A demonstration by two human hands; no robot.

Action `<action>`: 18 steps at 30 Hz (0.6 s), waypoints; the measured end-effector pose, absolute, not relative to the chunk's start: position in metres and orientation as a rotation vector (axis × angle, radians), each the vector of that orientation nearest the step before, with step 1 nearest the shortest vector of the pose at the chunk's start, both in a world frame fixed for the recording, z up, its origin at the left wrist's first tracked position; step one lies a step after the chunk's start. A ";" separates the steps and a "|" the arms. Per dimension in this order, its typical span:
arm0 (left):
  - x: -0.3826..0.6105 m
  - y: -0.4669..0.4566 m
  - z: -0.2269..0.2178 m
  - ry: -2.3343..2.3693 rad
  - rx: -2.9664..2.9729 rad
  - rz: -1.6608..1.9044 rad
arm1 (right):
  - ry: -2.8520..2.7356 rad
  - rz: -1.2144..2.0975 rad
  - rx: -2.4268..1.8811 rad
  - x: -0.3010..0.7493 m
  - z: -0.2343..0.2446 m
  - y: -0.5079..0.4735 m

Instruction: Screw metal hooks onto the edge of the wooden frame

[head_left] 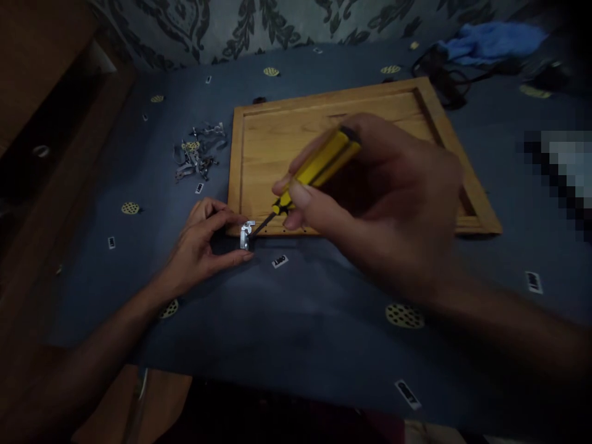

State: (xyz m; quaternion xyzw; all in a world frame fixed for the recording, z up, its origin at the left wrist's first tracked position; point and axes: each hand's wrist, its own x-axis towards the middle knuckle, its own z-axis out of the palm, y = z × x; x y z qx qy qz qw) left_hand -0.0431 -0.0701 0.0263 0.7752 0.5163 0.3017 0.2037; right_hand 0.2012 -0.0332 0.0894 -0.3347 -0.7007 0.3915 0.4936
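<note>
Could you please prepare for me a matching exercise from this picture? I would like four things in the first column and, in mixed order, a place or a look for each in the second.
Things
1. Screwdriver
2. Bracket
3. Rag
4. Panel

Places and looks
A. Blue and crumpled, at the top right of the picture
B. Between the thumb and fingers of the left hand
C. Wooden, lying flat, with a raised border
D. Yellow-handled, in the right hand

Right pairs: 1-D, 2-B, 3-A, 4-C
</note>
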 end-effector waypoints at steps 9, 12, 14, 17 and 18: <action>-0.044 -0.069 0.022 1.427 2.173 0.881 | -1.783 0.825 -0.877 0.223 0.069 -0.070; -0.043 -0.069 0.023 1.436 2.180 0.868 | -1.693 0.837 -0.803 0.219 0.064 -0.069; -0.043 -0.069 0.024 1.441 2.181 0.843 | -1.692 0.844 -0.804 0.217 0.061 -0.068; -0.043 -0.068 0.025 1.443 2.171 0.820 | -1.699 0.834 -0.798 0.216 0.059 -0.067; -0.043 -0.068 0.025 1.443 2.168 0.817 | -1.696 0.828 -0.797 0.216 0.058 -0.067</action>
